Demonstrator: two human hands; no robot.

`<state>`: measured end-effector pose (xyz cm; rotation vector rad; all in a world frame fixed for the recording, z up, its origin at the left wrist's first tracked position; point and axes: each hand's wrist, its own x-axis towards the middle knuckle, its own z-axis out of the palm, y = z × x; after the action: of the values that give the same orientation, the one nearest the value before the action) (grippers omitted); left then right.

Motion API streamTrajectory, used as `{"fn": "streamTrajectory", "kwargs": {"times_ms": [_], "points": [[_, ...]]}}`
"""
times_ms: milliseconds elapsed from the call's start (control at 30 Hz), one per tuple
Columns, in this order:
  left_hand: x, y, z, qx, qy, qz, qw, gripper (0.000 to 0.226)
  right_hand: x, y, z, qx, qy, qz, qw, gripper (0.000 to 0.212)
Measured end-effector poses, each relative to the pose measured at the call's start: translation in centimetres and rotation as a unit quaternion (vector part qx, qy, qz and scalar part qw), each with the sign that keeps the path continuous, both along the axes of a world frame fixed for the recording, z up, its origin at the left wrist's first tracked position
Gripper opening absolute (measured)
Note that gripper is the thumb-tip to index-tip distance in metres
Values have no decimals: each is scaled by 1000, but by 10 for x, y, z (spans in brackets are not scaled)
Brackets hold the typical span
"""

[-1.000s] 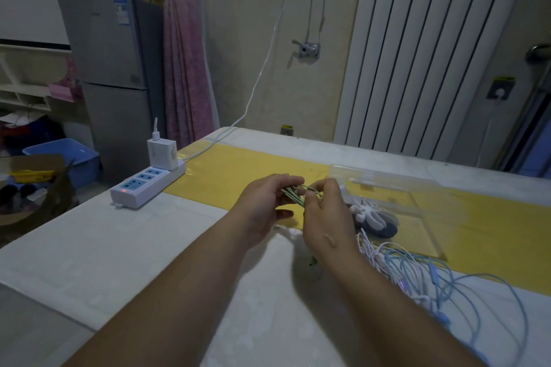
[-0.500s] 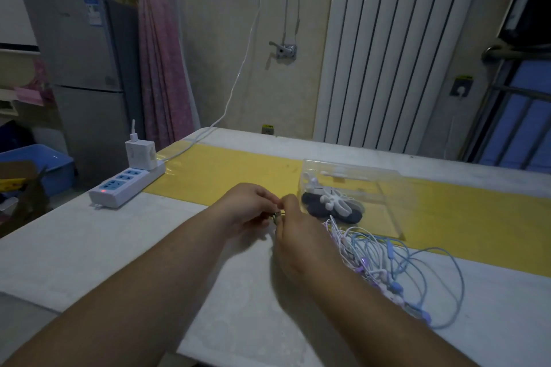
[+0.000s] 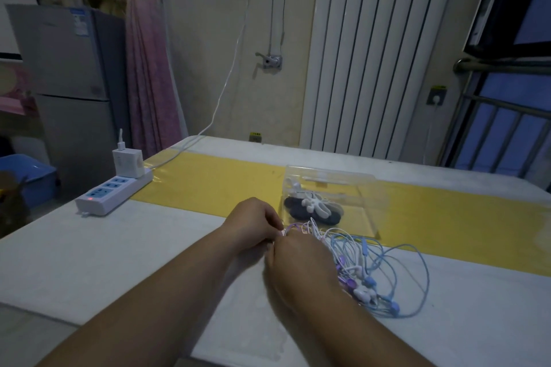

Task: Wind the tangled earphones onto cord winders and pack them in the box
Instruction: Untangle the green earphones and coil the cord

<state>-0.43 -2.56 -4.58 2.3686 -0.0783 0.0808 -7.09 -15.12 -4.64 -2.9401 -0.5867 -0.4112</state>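
A tangle of blue, white and purple earphones (image 3: 378,271) lies on the white table, right of my hands. My left hand (image 3: 253,225) and my right hand (image 3: 298,262) meet at the pile's left end, fingers curled and pinching a thin pale cord (image 3: 290,227) between them. What else they hold is hidden by the backs of the hands. A clear plastic box (image 3: 334,185) stands just behind on the yellow strip, holding a white cord winder (image 3: 314,202) and dark wound earphones (image 3: 328,216).
A white power strip (image 3: 110,195) with a charger plugged in sits at the table's left edge, its cable running up to the wall. A yellow runner (image 3: 208,182) crosses the table. A fridge and a blue bin stand off to the left.
My hands have lowered toward the table and shifted closer to the earphone pile. The green cord seen earlier between my fingers is no longer visible; a pale cord shows there now. The camera tilted up.
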Motion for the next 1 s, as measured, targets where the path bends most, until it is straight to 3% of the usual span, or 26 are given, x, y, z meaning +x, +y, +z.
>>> {"fn": "streamTrajectory", "kwargs": {"times_ms": [100,200,333,433,767,1000], "points": [[-2,-2,0,61,-60,15,996,21,-12,0,10,-32,-55,20,998,14],[-6,-4,-1,68,-106,38,991,40,-10,-3,9,-41,-49,12,998,14],[-8,0,1,44,-74,22,996,22,1,-8,-9,32,2,5,999,26],[-10,4,3,15,-48,17,999,13,2,-8,-13,62,-15,19,998,27],[-18,7,3,10,-19,9,1000,11,-5,-8,-10,37,8,71,997,34],[-16,-4,4,95,-32,4,995,12,-7,-9,-16,23,42,109,993,31]]}}
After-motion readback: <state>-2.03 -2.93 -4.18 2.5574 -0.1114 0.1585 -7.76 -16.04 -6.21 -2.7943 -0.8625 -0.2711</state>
